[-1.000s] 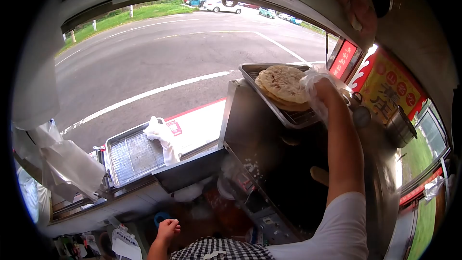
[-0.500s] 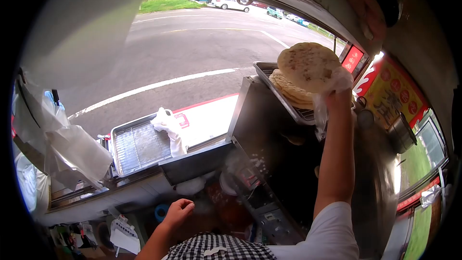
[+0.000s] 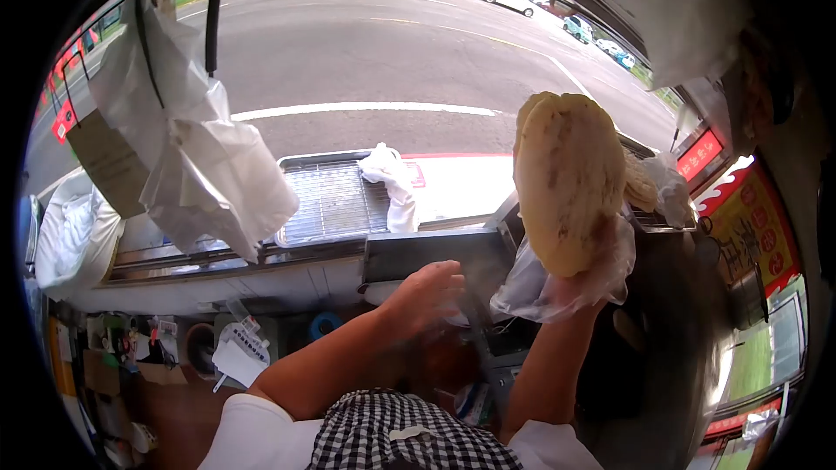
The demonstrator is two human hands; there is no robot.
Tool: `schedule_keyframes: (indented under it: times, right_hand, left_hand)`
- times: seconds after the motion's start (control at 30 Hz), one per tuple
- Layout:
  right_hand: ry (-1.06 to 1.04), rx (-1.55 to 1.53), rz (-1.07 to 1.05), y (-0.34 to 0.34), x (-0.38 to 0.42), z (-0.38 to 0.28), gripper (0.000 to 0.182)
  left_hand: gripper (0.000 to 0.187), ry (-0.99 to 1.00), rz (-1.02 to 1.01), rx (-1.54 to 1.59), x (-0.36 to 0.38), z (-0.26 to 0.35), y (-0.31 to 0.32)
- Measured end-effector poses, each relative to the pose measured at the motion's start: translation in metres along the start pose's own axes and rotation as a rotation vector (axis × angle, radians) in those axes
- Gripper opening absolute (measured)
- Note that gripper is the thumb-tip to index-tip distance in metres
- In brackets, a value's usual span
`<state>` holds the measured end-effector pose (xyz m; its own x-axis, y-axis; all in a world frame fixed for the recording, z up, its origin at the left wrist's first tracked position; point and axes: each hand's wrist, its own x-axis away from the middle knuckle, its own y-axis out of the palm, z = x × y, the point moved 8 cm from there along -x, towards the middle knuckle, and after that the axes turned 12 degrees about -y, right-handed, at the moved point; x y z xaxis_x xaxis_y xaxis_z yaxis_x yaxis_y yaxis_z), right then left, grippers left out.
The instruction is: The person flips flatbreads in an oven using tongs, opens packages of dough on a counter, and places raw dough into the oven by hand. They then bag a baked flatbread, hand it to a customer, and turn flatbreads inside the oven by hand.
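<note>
My right hand (image 3: 588,274), covered by a clear plastic bag (image 3: 527,283), grips browned round flatbreads (image 3: 570,178) and holds them up nearly on edge. At least two seem pressed together, as a second edge shows on the left. Further flatbreads (image 3: 640,183) lie on the rack behind, partly hidden by the raised ones. My left hand (image 3: 427,294) is in the air left of the plastic bag, slightly blurred, its fingers extended loosely with nothing visible in them.
A metal tray with a wire rack (image 3: 331,200) stands on the window ledge, a white cloth (image 3: 392,183) over its right side. White plastic bags (image 3: 218,183) hang at left. The dark cooking surface (image 3: 610,357) is at right. Outside runs a road (image 3: 374,61) with parked cars.
My right hand has brought the flatbreads away from the rack, leftward and closer to me. My left hand has risen toward the middle. The view has turned left.
</note>
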<state>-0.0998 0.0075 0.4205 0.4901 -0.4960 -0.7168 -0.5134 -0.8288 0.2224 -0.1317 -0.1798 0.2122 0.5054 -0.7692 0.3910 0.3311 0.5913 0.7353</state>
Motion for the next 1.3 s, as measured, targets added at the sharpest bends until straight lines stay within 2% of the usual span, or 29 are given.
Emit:
schedule_keyframes:
  times: [0.03, 0.1, 0.13, 0.2, 0.27, 0.3, 0.37, 0.4, 0.5, 0.57, 0.63, 0.67, 0.73, 0.8, 0.83, 0.87, 0.93, 1.0, 1.07, 1.13, 1.17, 1.27, 1.3]
  right_hand:
    - [0.257, -0.474, 0.301, 0.018, 0.025, 0.007, 0.039]
    - [-0.337, 0.404, -0.2, 0.025, 0.029, -0.021, 0.036]
    - [-0.647, 0.832, -0.456, 0.046, 0.047, -0.025, 0.034]
    - [-0.633, 0.682, -0.357, 0.052, 0.062, -0.015, 0.047]
    - [-0.274, 0.251, -0.201, 0.052, 0.067, 0.005, 0.055]
    - [0.082, -0.095, -0.092, 0.059, 0.075, 0.02, 0.054]
    - [0.449, -0.487, -0.039, 0.081, 0.1, 0.034, 0.057]
    - [0.45, -0.547, -0.099, 0.091, 0.103, 0.033, 0.059]
    - [0.49, -0.744, -0.266, 0.145, 0.13, 0.02, 0.061]
    - [0.582, -0.787, -0.296, 0.169, 0.164, 0.015, 0.059]
    - [0.514, -0.543, -0.648, 0.167, 0.201, 0.043, 0.054]
    - [0.547, -0.511, -0.751, 0.166, 0.221, 0.056, 0.052]
    - [0.594, -0.439, -0.97, 0.17, 0.26, 0.072, 0.048]
    - [0.936, -0.7, -0.874, 0.178, 0.303, 0.065, 0.051]
    - [1.03, -0.83, -0.825, 0.178, 0.317, 0.055, 0.054]
    - [0.987, -0.841, -0.872, 0.181, 0.324, 0.047, 0.055]
    - [0.889, -0.866, -0.957, 0.194, 0.338, 0.025, 0.056]
    - [0.878, -0.814, -0.978, 0.206, 0.347, 0.005, 0.058]
    - [0.8, -0.672, -1.062, 0.222, 0.357, -0.017, 0.057]
    - [0.809, -0.732, -1.072, 0.239, 0.381, -0.034, 0.054]
    - [0.788, -0.743, -1.091, 0.249, 0.395, -0.046, 0.054]
    - [0.818, -0.734, -1.182, 0.274, 0.439, -0.076, 0.056]
    - [0.819, -0.731, -1.222, 0.282, 0.452, -0.088, 0.057]
  left_hand:
    - [0.051, -0.059, -0.086, 0.052, 0.003, -0.004, 0.009]
    - [0.054, -0.171, -0.269, 0.153, 0.016, -0.013, 0.025]
    - [0.053, -0.111, -0.299, 0.14, 0.03, -0.01, 0.027]
    - [0.051, 0.018, -0.356, 0.099, 0.059, -0.001, 0.032]
    - [0.038, 0.102, -0.299, 0.211, 0.079, 0.01, 0.004]
    - [0.033, 0.16, -0.299, 0.254, 0.093, 0.018, -0.017]
    - [0.025, 0.294, -0.224, 0.365, 0.126, 0.032, -0.054]
    - [0.021, 0.37, -0.151, 0.429, 0.144, 0.04, -0.068]
    - [0.018, 0.553, -0.137, 0.452, 0.201, 0.05, -0.087]
    - [0.018, 0.68, 0.091, 0.484, 0.238, 0.046, -0.112]
    - [0.018, 0.805, 0.325, 0.501, 0.279, 0.038, -0.122]
    - [0.018, 0.857, 0.322, 0.504, 0.301, 0.033, -0.122]
    - [0.018, 0.947, 0.621, 0.49, 0.342, 0.017, -0.139]
    - [0.021, 1.014, 0.829, 0.328, 0.386, 0.001, -0.151]
    - [0.021, 1.044, 0.928, 0.283, 0.405, -0.005, -0.153]
    - [0.021, 1.07, 1.026, 0.24, 0.425, -0.012, -0.153]
    - [0.031, 0.991, 1.166, -0.049, 0.458, -0.02, -0.149]
    - [0.038, 0.86, 1.26, -0.413, 0.483, -0.027, -0.14]
    - [0.037, 0.58, 1.334, -0.619, 0.507, -0.041, -0.155]
    - [0.031, 0.283, 1.48, -0.828, 0.537, -0.053, -0.173]
    - [0.023, 0.31, 1.529, -0.848, 0.554, -0.056, -0.179]
    - [0.02, 0.616, 1.491, -0.379, 0.613, -0.071, -0.209]
    - [0.018, 0.764, 1.519, -0.36, 0.633, -0.071, -0.212]
